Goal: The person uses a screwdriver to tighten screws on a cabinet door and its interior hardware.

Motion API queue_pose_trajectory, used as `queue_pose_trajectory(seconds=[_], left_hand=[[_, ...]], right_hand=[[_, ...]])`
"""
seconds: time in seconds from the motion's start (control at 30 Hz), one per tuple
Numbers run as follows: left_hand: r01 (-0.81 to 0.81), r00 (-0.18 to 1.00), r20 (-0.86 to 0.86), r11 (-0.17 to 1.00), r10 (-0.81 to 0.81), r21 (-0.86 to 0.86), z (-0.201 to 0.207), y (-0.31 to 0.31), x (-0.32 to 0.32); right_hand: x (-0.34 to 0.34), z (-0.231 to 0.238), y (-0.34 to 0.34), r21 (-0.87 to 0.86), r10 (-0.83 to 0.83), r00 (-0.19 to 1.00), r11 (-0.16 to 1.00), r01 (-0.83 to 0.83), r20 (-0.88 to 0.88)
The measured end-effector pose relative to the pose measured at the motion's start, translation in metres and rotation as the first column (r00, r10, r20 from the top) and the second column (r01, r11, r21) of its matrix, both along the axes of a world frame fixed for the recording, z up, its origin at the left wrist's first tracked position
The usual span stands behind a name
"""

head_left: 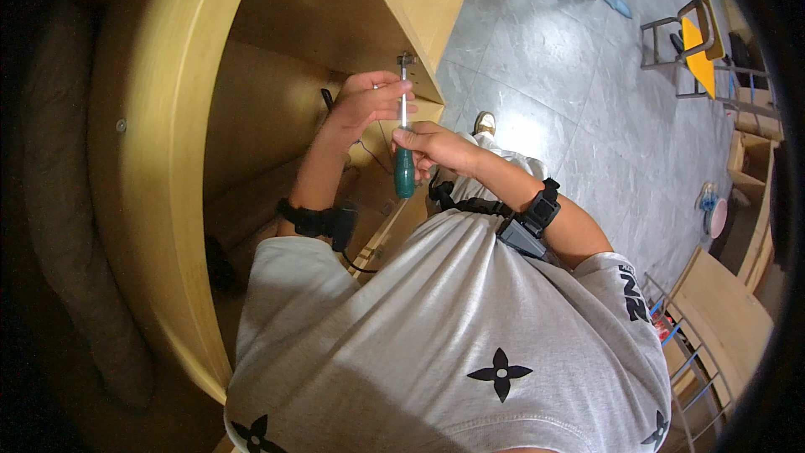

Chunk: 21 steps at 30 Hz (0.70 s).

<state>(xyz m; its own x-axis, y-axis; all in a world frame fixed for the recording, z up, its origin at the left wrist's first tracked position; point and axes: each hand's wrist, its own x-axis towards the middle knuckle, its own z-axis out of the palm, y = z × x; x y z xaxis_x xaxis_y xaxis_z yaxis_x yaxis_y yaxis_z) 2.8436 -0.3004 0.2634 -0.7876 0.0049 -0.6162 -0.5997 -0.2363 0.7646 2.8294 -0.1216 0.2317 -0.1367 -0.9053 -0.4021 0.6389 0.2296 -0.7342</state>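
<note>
A screwdriver with a dark green handle and a bright metal shaft points away from me, its tip at a small metal hinge on the edge of a wooden panel. My right hand grips the top of the handle, thumb along it and fingers curled beneath. Closed about the shaft nearer the tip are the fingers of my left hand. The exact meeting of tip and hinge is too small to make out.
The open wooden cabinet surrounds my left arm, with a thin dark cable inside. Grey tiled floor lies to the right. A yellow-seated chair stands far right, and a wooden board is nearer on that side.
</note>
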Motion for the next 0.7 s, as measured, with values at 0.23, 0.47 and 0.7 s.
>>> queue_pose_trajectory(seconds=[0.23, 0.47, 0.7], left_hand=[[-0.024, 1.0, -0.017, 0.991, 0.022, -0.133, -0.006, -0.002, -0.001], [-0.004, 0.997, -0.073, 0.999, 0.001, -0.049, 0.002, 0.002, 0.003], [-0.06, 0.993, -0.117, 0.944, 0.022, -0.325, 0.006, 0.003, 0.001]], right_hand=[[0.006, 0.009, 0.002, -0.156, -0.095, 0.949, 0.977, 0.147, 0.302], [0.011, -0.004, -0.004, -0.109, -0.088, 0.991, 0.989, 0.099, 0.105], [0.012, 0.017, -0.011, 0.003, -0.077, 0.995, 0.997, 0.077, -0.068]])
